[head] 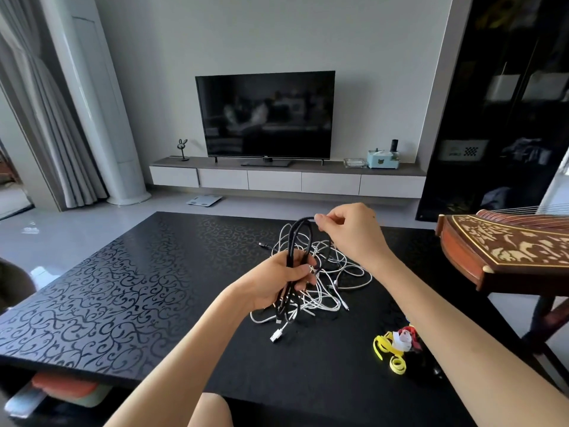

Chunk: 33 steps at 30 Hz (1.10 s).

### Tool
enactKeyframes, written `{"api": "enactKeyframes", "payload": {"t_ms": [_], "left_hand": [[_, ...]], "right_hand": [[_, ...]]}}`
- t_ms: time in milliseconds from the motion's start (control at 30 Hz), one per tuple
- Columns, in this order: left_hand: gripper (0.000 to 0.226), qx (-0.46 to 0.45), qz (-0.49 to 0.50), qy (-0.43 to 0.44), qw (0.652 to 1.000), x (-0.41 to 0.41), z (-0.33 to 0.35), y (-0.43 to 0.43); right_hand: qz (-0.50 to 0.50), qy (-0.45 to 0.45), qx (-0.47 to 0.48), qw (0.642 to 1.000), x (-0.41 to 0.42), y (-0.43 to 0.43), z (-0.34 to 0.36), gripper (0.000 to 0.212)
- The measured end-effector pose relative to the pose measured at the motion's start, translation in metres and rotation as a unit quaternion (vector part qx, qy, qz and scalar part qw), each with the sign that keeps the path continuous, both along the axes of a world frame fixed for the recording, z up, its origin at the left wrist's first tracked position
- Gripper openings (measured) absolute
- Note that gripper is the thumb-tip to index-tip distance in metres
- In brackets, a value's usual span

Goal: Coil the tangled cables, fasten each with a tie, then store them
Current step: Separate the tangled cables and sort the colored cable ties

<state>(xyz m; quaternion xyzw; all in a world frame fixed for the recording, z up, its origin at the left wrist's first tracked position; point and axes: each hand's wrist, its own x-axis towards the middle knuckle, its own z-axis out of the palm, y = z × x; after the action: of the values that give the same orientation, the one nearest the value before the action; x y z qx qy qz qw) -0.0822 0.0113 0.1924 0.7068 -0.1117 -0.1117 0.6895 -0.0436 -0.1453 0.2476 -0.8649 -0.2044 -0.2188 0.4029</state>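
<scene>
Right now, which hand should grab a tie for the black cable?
Probably the right hand: the ties lie on its side, and the left hand grips the black cable loops together.

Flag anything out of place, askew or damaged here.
Only the expected mess: white cables lie tangled on the table, the black cable looped between left hand and right hand. Nothing looks damaged or spilled.
</scene>
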Motion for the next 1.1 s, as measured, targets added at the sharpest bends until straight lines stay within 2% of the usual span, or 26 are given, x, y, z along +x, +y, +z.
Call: {"api": "enactKeyframes", "payload": {"t_ms": [100,200,367,500,567,667,767,900,1000,1033,1100], "left_hand": [[0.023,-0.006,0.021,-0.018,1.000,0.000,-0.001,-0.006],[0.026,0.060,0.019,-0.045,0.997,-0.001,-0.002,-0.007],[0.027,0.091,0.018,-0.042,0.995,-0.003,0.005,-0.008],[0.029,0.090,0.070,-0.051,0.992,0.001,0.004,-0.017],[0.028,0.042,0.079,-0.038,0.995,0.004,0.003,-0.019],[0.030,-0.076,0.115,-0.035,0.990,0.009,0.011,-0.020],[0.032,-0.240,0.124,-0.017,0.962,0.016,0.031,-0.020],[0.030,-0.324,0.143,-0.044,0.934,0.018,0.061,-0.016],[0.034,-0.403,0.143,-0.074,0.901,0.020,0.093,0.003],[0.035,-0.402,0.145,-0.097,0.899,0.021,0.103,0.014],[0.036,-0.334,0.183,-0.149,0.913,0.024,0.116,0.032]], "right_hand": [[0.033,0.107,0.119,0.987,0.002,0.004,-0.008,0.030],[0.058,0.179,0.165,0.968,0.005,0.005,-0.013,0.026],[0.074,0.184,0.179,0.964,0.008,0.003,-0.014,0.021],[0.072,0.174,0.208,0.960,0.009,0.006,-0.011,0.018],[0.089,0.194,0.260,0.942,0.008,0.006,-0.010,0.009],[0.149,0.274,0.298,0.902,0.009,0.002,-0.024,0.042],[0.270,0.344,0.280,0.855,0.000,0.010,-0.059,0.056],[0.305,0.342,0.196,0.867,-0.014,0.029,-0.101,0.059],[0.251,0.301,0.143,0.909,-0.015,0.025,-0.134,0.062],[0.225,0.286,0.129,0.922,-0.014,0.020,-0.146,0.062],[0.184,0.272,0.127,0.936,-0.010,0.007,-0.161,0.058]]}}
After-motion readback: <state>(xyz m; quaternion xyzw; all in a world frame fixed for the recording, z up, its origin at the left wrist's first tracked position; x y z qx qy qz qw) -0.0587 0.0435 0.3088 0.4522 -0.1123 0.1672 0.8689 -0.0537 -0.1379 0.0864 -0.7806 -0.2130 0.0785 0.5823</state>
